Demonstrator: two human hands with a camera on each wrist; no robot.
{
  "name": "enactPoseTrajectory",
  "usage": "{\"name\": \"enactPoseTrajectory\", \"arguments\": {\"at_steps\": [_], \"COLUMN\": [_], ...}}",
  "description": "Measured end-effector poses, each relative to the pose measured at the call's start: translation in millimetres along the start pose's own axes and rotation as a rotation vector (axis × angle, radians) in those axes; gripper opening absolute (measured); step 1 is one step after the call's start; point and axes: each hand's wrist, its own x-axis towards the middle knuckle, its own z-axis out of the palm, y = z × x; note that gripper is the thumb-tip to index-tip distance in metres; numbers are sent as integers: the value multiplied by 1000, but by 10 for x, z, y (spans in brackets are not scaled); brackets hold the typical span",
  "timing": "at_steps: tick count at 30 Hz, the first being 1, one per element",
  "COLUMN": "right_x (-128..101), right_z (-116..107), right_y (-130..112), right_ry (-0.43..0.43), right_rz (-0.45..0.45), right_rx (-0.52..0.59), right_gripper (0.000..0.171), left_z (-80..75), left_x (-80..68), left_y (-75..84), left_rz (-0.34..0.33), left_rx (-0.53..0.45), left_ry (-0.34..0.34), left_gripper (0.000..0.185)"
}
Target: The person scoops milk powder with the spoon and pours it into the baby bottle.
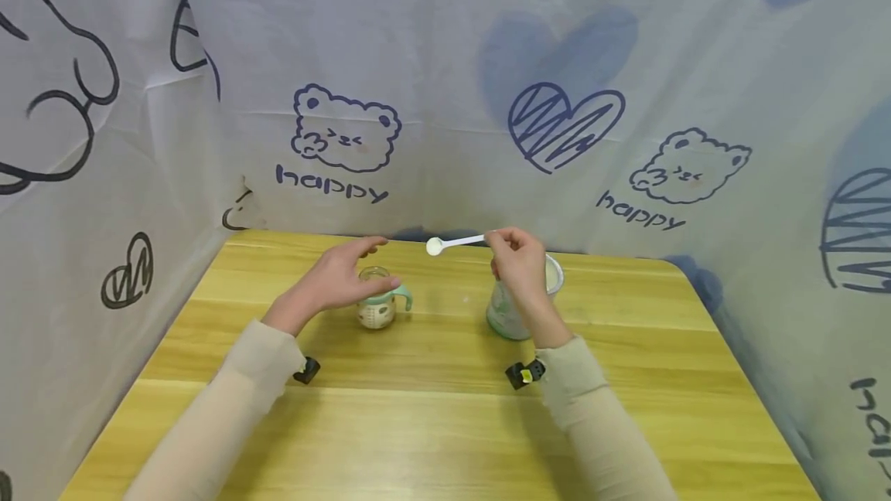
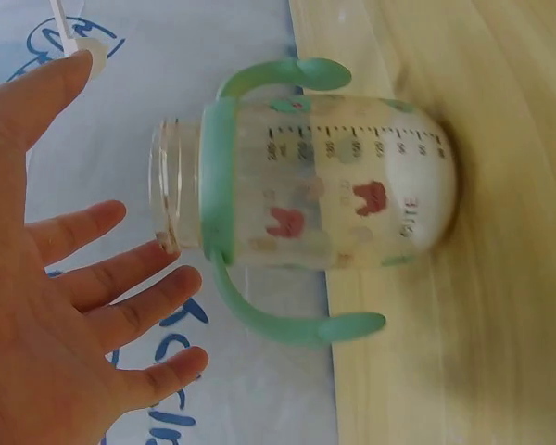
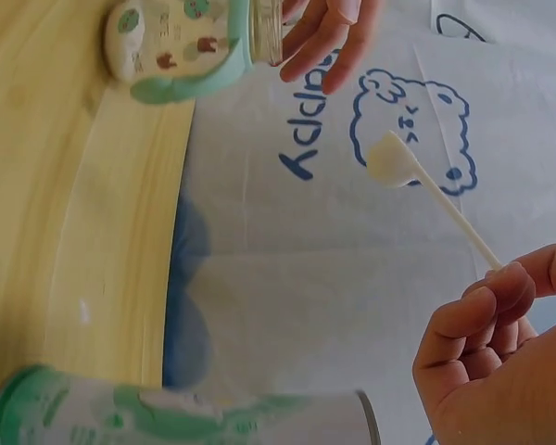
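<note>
A clear baby bottle (image 1: 377, 315) with green handles stands upright and uncapped on the table, white powder at its bottom in the left wrist view. My left hand (image 1: 339, 275) hovers by the bottle's neck, thumb and fingers spread. Fingertips are close to the rim; whether they touch it I cannot tell. Between bottle and tin, my right hand (image 1: 518, 265) pinches the handle of a white measuring scoop (image 1: 435, 247), held up in the air with pale powder in its bowl. Below and behind that hand stands an open green-and-white powder tin (image 1: 503, 314), partly hidden by it.
The wooden table (image 1: 411, 424) ends at a pale cloth backdrop (image 1: 445, 161) printed with bears and hearts. Similar cloth hangs along the left and right sides. Small black cameras (image 1: 307, 370) sit at both wrists.
</note>
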Motion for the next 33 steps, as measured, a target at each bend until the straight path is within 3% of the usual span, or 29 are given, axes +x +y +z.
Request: {"name": "enactPoseTrajectory", "arguments": {"at_steps": [16, 33], "right_x": [-50, -143], "right_z": [298, 590], "right_y": [57, 158], "right_ry": [-35, -84], "right_rz": [-11, -29], "right_rx": [35, 8], "right_gripper": [16, 16], "left_z": [24, 162], "left_x": [-161, -232], "left_y": [-175, -333], "left_rz": [-66, -55], "left_rx": [-17, -23], "left_ry": [-21, -2], "left_gripper": [91, 87]}}
